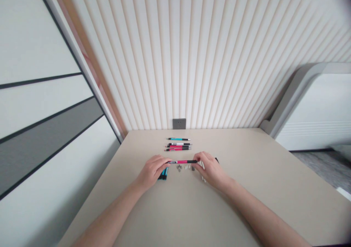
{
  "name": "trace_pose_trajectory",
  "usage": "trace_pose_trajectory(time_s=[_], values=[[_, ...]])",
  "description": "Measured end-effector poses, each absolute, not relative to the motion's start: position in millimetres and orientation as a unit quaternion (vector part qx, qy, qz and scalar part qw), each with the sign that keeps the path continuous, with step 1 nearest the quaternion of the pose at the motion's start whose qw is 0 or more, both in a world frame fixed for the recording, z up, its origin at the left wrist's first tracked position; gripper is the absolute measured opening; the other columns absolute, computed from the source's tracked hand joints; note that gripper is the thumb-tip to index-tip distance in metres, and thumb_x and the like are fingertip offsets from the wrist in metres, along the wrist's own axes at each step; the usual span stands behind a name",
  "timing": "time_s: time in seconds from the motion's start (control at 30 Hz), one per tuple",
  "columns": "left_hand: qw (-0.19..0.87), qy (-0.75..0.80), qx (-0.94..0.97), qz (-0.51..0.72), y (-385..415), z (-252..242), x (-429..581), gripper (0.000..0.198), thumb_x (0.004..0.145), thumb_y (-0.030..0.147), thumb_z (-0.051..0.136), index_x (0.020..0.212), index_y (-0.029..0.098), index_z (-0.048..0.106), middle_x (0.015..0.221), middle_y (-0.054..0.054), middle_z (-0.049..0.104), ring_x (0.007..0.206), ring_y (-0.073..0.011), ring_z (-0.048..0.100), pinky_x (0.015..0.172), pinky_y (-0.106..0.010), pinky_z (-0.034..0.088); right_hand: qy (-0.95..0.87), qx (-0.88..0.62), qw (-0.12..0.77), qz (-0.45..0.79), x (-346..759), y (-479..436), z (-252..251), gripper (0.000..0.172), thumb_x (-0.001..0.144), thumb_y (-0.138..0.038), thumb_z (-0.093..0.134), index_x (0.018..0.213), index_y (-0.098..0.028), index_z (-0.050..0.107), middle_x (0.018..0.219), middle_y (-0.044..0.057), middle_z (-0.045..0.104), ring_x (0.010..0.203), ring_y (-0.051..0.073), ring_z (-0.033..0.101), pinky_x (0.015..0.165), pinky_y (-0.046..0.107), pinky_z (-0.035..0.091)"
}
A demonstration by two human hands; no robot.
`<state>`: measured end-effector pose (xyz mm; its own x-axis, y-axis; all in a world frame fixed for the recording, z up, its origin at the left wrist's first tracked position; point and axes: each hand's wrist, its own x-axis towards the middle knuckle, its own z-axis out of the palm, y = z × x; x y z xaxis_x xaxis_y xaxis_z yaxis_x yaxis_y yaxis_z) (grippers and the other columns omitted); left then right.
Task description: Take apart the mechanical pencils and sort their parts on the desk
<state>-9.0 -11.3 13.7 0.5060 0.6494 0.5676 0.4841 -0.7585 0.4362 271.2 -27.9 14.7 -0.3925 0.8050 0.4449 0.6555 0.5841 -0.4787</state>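
Both hands hold one pink and black pen (pixel 182 162) level above the beige table (pixel 246 188). My left hand (pixel 152 171) pinches its left end and my right hand (pixel 210 168) pinches its right end. Teal pen parts (pixel 164 174) lie under my left hand. Small grey and white pen parts (pixel 185 167) lie on the table between the hands. White pen pieces (pixel 202 165) show by the fingers of my right hand.
A row of several assembled pens (pixel 178 144), teal, white and pink, lies further back on the table. A grey wall socket (pixel 179 123) sits in the ribbed wall behind. A white unit (pixel 315 108) stands at the right.
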Motion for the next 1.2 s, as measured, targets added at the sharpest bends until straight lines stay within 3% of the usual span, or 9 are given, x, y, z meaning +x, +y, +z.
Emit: trace_pose_trajectory(time_s=[0.07, 0.2, 0.33, 0.5, 0.63, 0.8, 0.93, 1.07, 1.2], values=[[0.113, 0.328, 0.861, 0.372, -11.3, 13.7, -8.7, 0.022, 0.097, 0.027, 0.05, 0.11, 0.018, 0.066, 0.084, -0.006, 0.067, 0.08, -0.0164, 0.061, 0.074, -0.026, 0.047, -0.827, -0.44, 0.328, 0.123, 270.6, -28.6, 16.0, 0.019, 0.095, -0.035, 0.053, 0.107, -0.02, 0.057, 0.094, 0.006, 0.065, 0.089, 0.02, 0.059, 0.079, 0.032, 0.045], [0.112, 0.323, 0.864, 0.369, -11.4, 13.7, -7.7, 0.023, 0.096, 0.027, 0.051, 0.111, 0.018, 0.066, 0.081, -0.005, 0.067, 0.076, -0.0159, 0.059, 0.072, -0.025, 0.046, -0.831, -0.435, 0.315, 0.146, 269.3, -29.5, 16.9, 0.019, 0.099, -0.03, 0.043, 0.095, -0.021, 0.06, 0.087, 0.005, 0.065, 0.083, 0.019, 0.059, 0.076, 0.031, 0.045], [0.104, 0.316, 0.869, 0.366, -11.7, 13.3, -6.1, 0.024, 0.097, 0.028, 0.05, 0.109, 0.017, 0.067, 0.077, -0.005, 0.065, 0.073, -0.0154, 0.058, 0.069, -0.025, 0.045, -0.814, -0.449, 0.332, 0.16, 268.2, -29.5, 15.2, 0.017, 0.093, -0.034, 0.055, 0.103, -0.021, 0.057, 0.094, 0.006, 0.065, 0.089, 0.02, 0.059, 0.078, 0.031, 0.045], [0.106, 0.308, 0.872, 0.365, -11.6, 12.4, -5.5, 0.024, 0.097, 0.028, 0.051, 0.11, 0.018, 0.067, 0.078, -0.005, 0.066, 0.073, -0.0153, 0.058, 0.069, -0.025, 0.045, -0.824, -0.441, 0.308, 0.179, 265.8, -29.7, 13.1, 0.02, 0.098, -0.031, 0.043, 0.094, -0.021, 0.06, 0.087, 0.004, 0.066, 0.082, 0.018, 0.06, 0.076, 0.029, 0.044], [0.105, 0.306, 0.873, 0.366, -10.9, 11.9, -6.0, 0.024, 0.097, 0.029, 0.05, 0.109, 0.018, 0.067, 0.079, -0.005, 0.067, 0.075, -0.0158, 0.059, 0.07, -0.026, 0.046, -0.819, -0.449, 0.301, 0.193, 264.3, -30.1, 13.0, 0.02, 0.094, -0.036, 0.053, 0.106, -0.021, 0.058, 0.095, 0.005, 0.067, 0.083, 0.018, 0.061, 0.075, 0.028, 0.045], [0.097, 0.3, 0.88, 0.356, -10.1, 11.0, -6.6, 0.023, 0.097, 0.028, 0.05, 0.109, 0.018, 0.067, 0.082, -0.006, 0.068, 0.075, -0.016, 0.059, 0.07, -0.027, 0.046, -0.824, -0.448, 0.286, 0.198, 263.2, -30.9, 13.9, 0.02, 0.098, -0.033, 0.043, 0.097, -0.022, 0.06, 0.087, 0.004, 0.067, 0.081, 0.018, 0.06, 0.075, 0.029, 0.044], [0.099, 0.303, 0.875, 0.363, -10.5, 11.5, -6.5, 0.023, 0.097, 0.029, 0.051, 0.109, 0.018, 0.068, 0.081, -0.006, 0.068, 0.074, -0.0157, 0.059, 0.07, -0.026, 0.047, -0.811, -0.458, 0.295, 0.213, 262.4, -32.7, 15.8, 0.024, 0.095, -0.038, 0.049, 0.112, -0.023, 0.056, 0.094, 0.004, 0.068, 0.079, 0.018, 0.061, 0.074, 0.029, 0.045], [0.101, 0.302, 0.875, 0.365, -11.1, 12.4, -6.3, 0.023, 0.096, 0.028, 0.051, 0.109, 0.018, 0.067, 0.082, -0.006, 0.068, 0.076, -0.0158, 0.059, 0.07, -0.026, 0.047, -0.823, -0.43, 0.299, 0.217, 261.9, -32.9, 16.2, 0.021, 0.098, -0.033, 0.043, 0.104, -0.023, 0.06, 0.094, 0.004, 0.068, 0.084, 0.017, 0.061, 0.078, 0.029, 0.044], [0.105, 0.305, 0.876, 0.358, -10.4, 11.4, -6.8, 0.022, 0.096, 0.026, 0.052, 0.108, 0.017, 0.067, 0.08, -0.005, 0.067, 0.075, -0.0156, 0.059, 0.07, -0.026, 0.046, -0.809, -0.453, 0.311, 0.209, 261.5, -32.8, 15.3, 0.017, 0.094, -0.032, 0.05, 0.105, -0.021, 0.057, 0.093, 0.004, 0.068, 0.076, 0.016, 0.06, 0.072, 0.028, 0.045]])
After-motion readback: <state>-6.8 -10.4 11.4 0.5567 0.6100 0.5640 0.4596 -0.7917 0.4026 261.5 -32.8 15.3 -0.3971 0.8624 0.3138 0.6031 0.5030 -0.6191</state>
